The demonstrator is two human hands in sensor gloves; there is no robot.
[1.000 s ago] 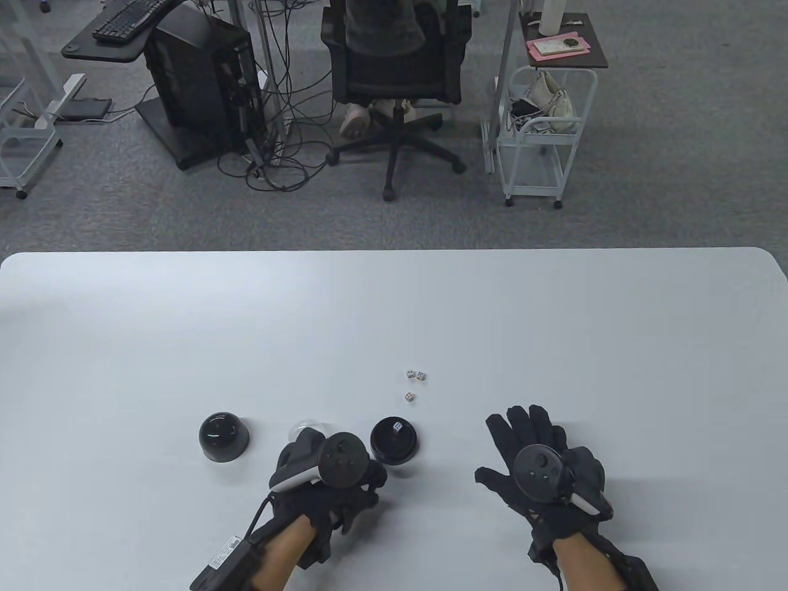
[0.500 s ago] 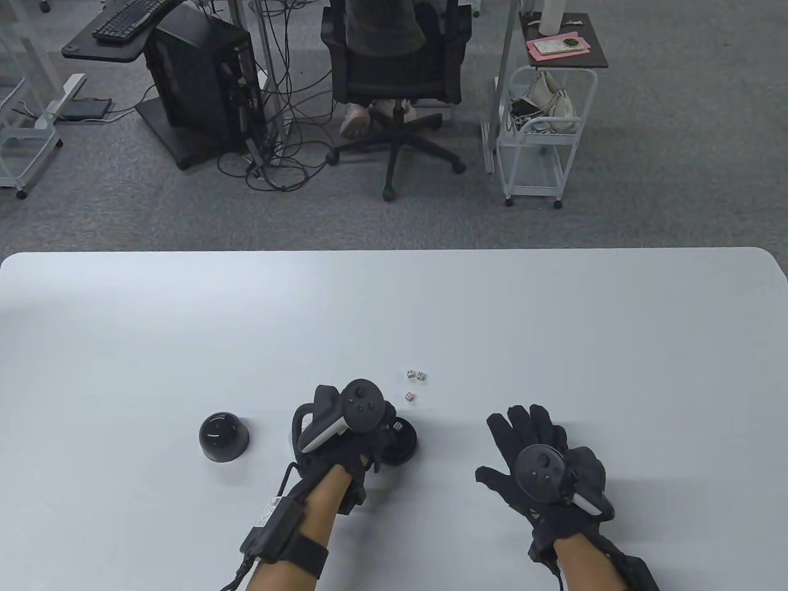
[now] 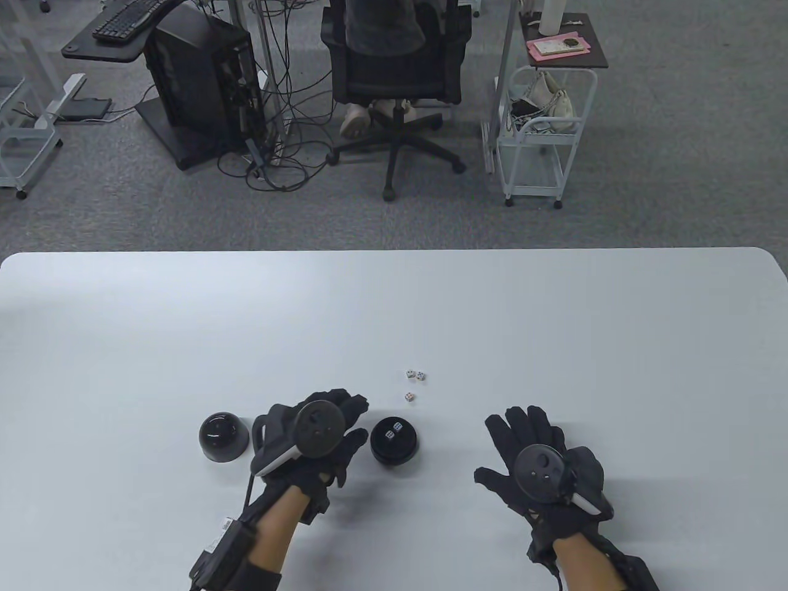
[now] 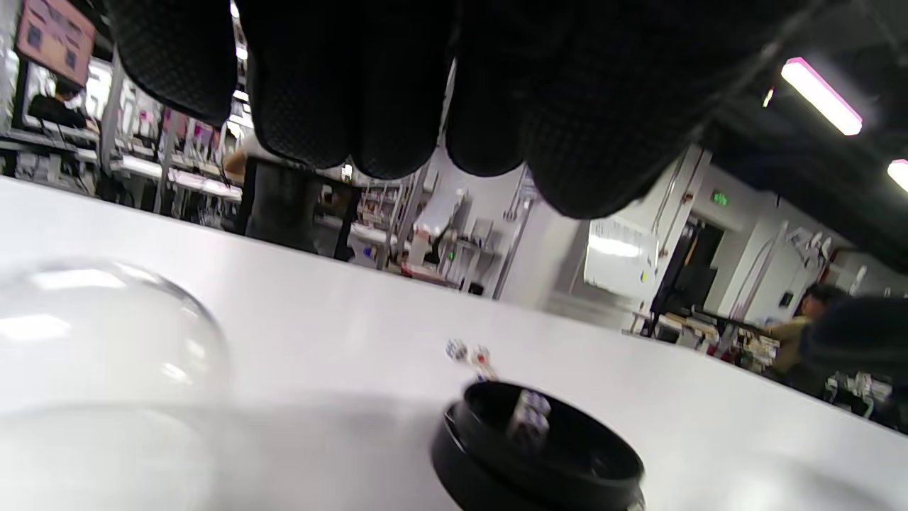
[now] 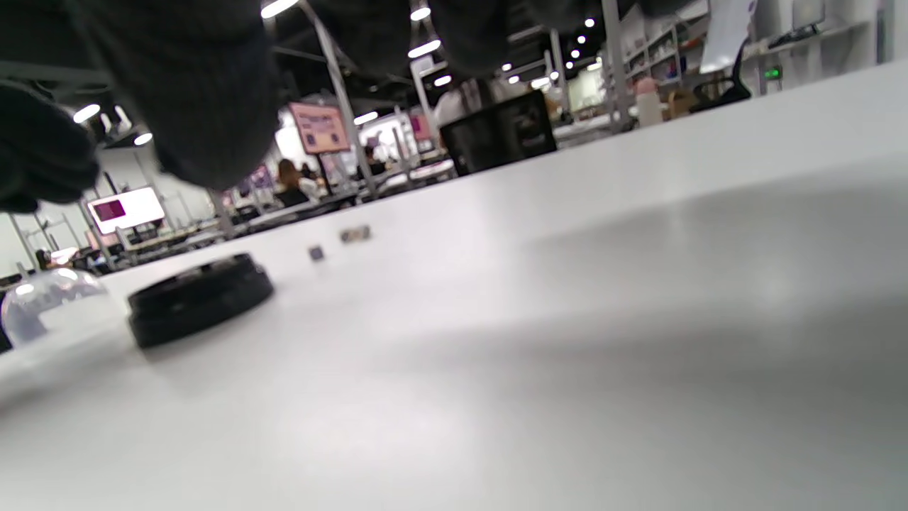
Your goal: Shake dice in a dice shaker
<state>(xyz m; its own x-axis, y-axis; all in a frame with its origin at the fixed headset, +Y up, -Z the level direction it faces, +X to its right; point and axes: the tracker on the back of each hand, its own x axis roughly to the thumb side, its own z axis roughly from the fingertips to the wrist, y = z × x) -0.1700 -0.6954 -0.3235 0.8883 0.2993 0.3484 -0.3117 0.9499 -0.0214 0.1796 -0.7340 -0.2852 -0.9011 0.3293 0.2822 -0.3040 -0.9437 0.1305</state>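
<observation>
Near the bench's (image 3: 554,308) front edge, a little left of centre: black shaker base (image 3: 394,441), open side up, with two dice (image 3: 394,431) lying inside. Just left of the base, not touching it in the table view: left hand (image 3: 314,437), palm down, fingers spread loosely toward the far edge, gripping nothing. Under that hand, seen only in the wrist views: clear dome (image 4: 106,333), standing rim-down on the bench, to the left of the base; from the left wrist view the gloved fingertips (image 4: 397,99) hang above and in front of it, contact with the dome not possible to tell. Further left, just beside the left hand: black dome cover (image 3: 224,436), rounded side up, standing alone.

Beyond the base, toward the far edge: three loose dice (image 3: 414,381) on the bench surface, two touching side by side and one a little nearer the base, all apart from both hands.

Well to the right of the base: right hand (image 3: 542,468), flat, palm down, fingers splayed and released, holding nothing, resting near the front edge. From the right wrist view: base (image 5: 201,298) low and flat off to the left, loose dice (image 5: 340,241) behind it, blurred.
</observation>
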